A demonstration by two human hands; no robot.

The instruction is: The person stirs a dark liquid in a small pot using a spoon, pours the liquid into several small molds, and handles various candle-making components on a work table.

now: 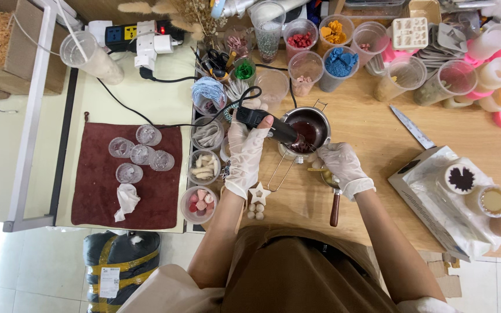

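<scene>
From the head camera, looking straight down, the left hand [244, 153], in a thin pale glove, is wrapped round a black corded tool [268, 124], thumb on top; the tool slants down to the right with its tip inside a small steel pot [311, 124] of dark red liquid; the pot stands on the wooden table [372, 124], directly ahead of the person. The right hand [343, 168], gloved alike, rests just below and right of the pot with its fingers curled; whether it grips anything I cannot tell; a wooden-handled tool [335, 206] lies beneath it. A knife [411, 126] lies to the right; clear cups of coloured bits [340, 61] crowd the far edge. To the left, small glass cups [140, 153] sit on a dark red towel [97, 191]; a white star shape [258, 193] lies near the left wrist.
</scene>
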